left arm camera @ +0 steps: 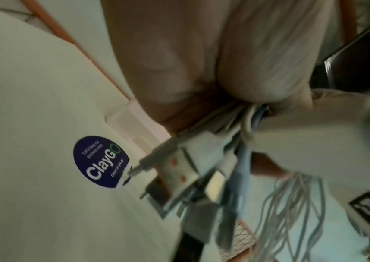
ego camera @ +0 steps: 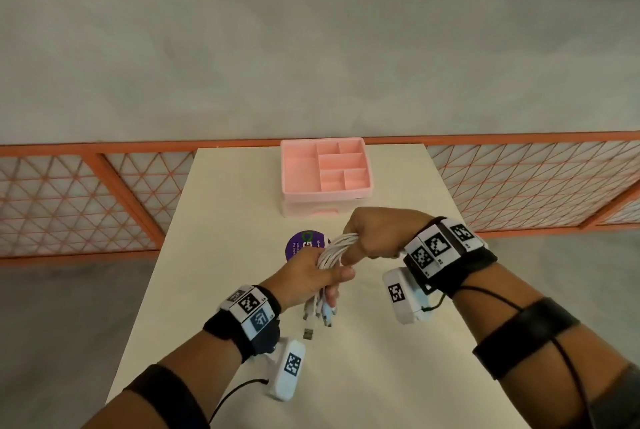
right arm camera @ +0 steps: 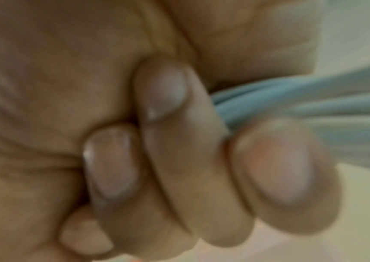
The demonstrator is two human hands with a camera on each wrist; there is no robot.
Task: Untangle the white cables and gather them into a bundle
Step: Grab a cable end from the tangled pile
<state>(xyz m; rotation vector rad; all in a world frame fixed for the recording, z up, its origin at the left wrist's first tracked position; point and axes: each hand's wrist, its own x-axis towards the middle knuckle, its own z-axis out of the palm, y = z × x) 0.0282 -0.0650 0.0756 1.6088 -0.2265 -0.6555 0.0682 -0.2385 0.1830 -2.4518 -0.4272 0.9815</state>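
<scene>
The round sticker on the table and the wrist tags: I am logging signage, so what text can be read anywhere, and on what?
"ClayGO": large white and green letters on the round blue sticker on the table.
"Clean as you go": small line below it, somewhat blurred.
Small line above "ClayGO": too blurred to read surely.
Wristband tags: black-and-white coded patterns; their tiny numbers are unreadable.

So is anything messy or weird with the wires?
Not really. Both the left hand and the right hand grip the white cables in one bunch. One USB plug dangles lower than the rest.
</scene>
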